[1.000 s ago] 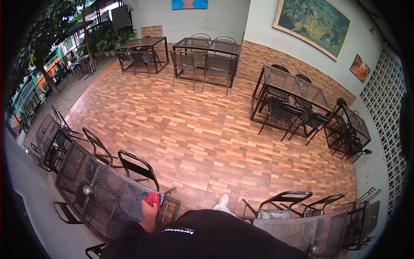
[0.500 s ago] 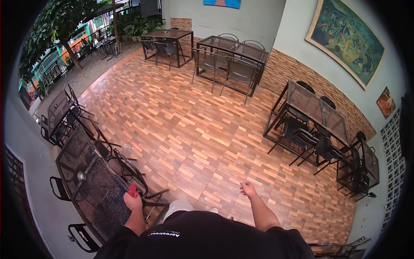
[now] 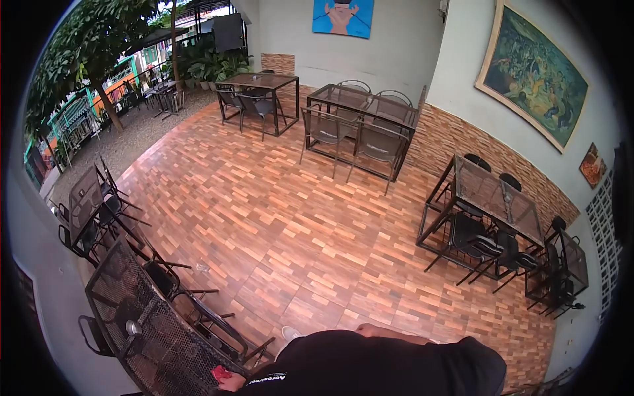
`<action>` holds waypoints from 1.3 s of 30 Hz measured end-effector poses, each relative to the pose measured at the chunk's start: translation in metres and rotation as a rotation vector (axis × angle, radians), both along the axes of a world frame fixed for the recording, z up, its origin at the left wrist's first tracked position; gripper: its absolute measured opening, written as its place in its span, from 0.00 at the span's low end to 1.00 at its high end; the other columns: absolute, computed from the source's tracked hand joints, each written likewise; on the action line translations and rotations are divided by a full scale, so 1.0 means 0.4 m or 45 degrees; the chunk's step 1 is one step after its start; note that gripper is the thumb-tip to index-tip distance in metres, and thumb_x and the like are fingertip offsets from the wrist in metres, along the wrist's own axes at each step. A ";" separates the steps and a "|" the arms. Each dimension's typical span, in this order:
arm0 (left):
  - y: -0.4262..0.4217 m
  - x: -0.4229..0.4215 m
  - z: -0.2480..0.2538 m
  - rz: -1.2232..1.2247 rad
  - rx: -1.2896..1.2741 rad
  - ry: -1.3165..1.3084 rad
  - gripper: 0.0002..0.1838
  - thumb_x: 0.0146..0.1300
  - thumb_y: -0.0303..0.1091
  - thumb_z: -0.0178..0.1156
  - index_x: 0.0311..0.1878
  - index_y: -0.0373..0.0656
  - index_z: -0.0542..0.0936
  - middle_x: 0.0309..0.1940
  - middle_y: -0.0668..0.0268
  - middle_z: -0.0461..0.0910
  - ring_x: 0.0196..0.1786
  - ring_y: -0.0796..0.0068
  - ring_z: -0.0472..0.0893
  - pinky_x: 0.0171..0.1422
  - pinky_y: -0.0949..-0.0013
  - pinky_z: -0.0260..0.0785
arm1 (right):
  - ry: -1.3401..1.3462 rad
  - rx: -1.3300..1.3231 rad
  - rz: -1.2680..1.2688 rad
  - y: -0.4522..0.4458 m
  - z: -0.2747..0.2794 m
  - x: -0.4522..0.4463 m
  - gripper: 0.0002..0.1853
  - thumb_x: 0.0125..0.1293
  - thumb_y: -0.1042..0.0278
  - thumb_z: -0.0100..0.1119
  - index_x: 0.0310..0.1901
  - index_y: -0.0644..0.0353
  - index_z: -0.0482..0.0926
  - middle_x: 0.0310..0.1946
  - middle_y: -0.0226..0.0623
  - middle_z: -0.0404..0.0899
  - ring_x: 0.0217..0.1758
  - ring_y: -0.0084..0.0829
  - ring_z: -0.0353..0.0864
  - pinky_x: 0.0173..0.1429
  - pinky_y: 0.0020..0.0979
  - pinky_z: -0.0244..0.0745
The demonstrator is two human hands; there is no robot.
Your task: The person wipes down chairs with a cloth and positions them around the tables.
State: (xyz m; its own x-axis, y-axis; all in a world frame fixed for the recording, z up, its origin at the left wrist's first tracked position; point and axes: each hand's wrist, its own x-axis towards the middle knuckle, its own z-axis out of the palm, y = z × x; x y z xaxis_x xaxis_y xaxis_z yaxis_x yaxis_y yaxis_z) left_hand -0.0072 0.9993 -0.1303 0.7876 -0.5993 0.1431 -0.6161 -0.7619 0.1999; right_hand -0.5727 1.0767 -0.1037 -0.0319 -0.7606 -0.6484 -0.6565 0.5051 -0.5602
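Note:
My left hand (image 3: 231, 381) is at the bottom left, closed around a red cloth (image 3: 221, 373) at the near corner of a dark mesh table (image 3: 158, 343). Most of that hand is hidden by the frame edge and my black shirt. A small metal ashtray-like object (image 3: 133, 327) sits on the mesh top. Only part of my right hand (image 3: 365, 329) shows above the front of my shirt, low in the view; its fingers are too hidden to read.
Black chairs (image 3: 221, 323) line the near table's right side. Another table (image 3: 86, 198) stands beyond it. More tables with chairs stand at the back (image 3: 363, 105) and right (image 3: 498, 198). Tiled floor (image 3: 290, 231) lies between; a tree (image 3: 92, 53) is outside.
My view has turned and shifted, so the near table sits lower. My left hand with the red cloth is lower in view. My right hand has come in from its outstretched position toward my body.

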 end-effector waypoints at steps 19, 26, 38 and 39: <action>0.020 0.013 0.131 0.547 -0.459 0.525 0.18 0.68 0.40 0.61 0.45 0.31 0.84 0.40 0.46 0.87 0.45 0.48 0.87 0.51 0.52 0.78 | -0.354 -0.041 1.030 -1.057 0.116 0.758 0.40 0.62 0.26 0.61 0.48 0.65 0.81 0.32 0.47 0.84 0.35 0.38 0.86 0.43 0.39 0.81; 0.302 -0.549 0.160 1.198 -0.658 0.475 0.16 0.69 0.37 0.61 0.47 0.30 0.83 0.39 0.49 0.87 0.44 0.53 0.87 0.51 0.57 0.78 | -0.506 0.153 1.320 -1.146 0.051 1.005 0.44 0.61 0.23 0.62 0.53 0.67 0.77 0.26 0.38 0.81 0.24 0.30 0.81 0.30 0.33 0.80; 0.327 -1.294 0.183 2.068 -0.401 0.168 0.13 0.66 0.35 0.63 0.41 0.31 0.82 0.33 0.51 0.86 0.37 0.57 0.86 0.45 0.56 0.78 | -0.710 0.605 0.866 -0.973 0.046 1.167 0.25 0.70 0.38 0.62 0.43 0.56 0.75 0.32 0.35 0.83 0.33 0.33 0.84 0.41 0.40 0.84; 0.301 -1.348 0.175 2.127 -0.383 0.198 0.13 0.66 0.35 0.63 0.41 0.31 0.82 0.34 0.51 0.86 0.37 0.57 0.86 0.45 0.56 0.78 | -0.691 0.618 0.917 -0.958 0.032 1.170 0.25 0.70 0.38 0.62 0.43 0.56 0.75 0.32 0.35 0.83 0.33 0.33 0.84 0.41 0.40 0.84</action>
